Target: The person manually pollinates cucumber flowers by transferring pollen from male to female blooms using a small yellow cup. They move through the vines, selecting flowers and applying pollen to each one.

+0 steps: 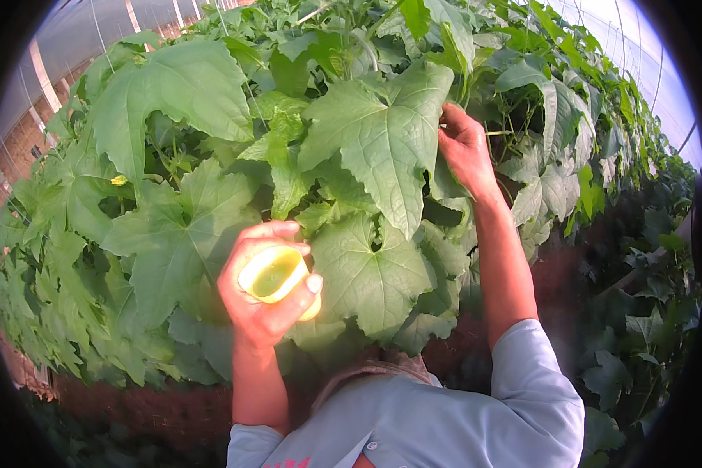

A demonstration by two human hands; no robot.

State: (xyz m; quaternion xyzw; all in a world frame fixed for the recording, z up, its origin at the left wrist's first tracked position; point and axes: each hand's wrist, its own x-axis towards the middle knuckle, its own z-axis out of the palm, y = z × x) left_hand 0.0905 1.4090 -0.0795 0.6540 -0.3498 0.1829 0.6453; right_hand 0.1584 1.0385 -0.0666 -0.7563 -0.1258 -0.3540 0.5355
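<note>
My left hand (256, 313) is wrapped around a small yellow cup (273, 277), held upright with its mouth toward me. Its inside looks greenish; whether it contains liquid is hard to tell in the glare. My right hand (465, 147) reaches up into the foliage at the right edge of a broad lobed leaf (386, 126) of a climbing gourd-like vine. Its fingers are bent, with the tips partly hidden among the leaves, so what they pinch or touch does not show. Another large leaf (374, 272) hangs between my two forearms.
Dense vine foliage (181, 234) fills the space before me, with a yellow flower (119, 180) at left. Thin strings (101, 38) run upward through it. Pale posts (44, 76) stand at the far left. Another plant row (643, 327) lies right, beyond dark soil (556, 292).
</note>
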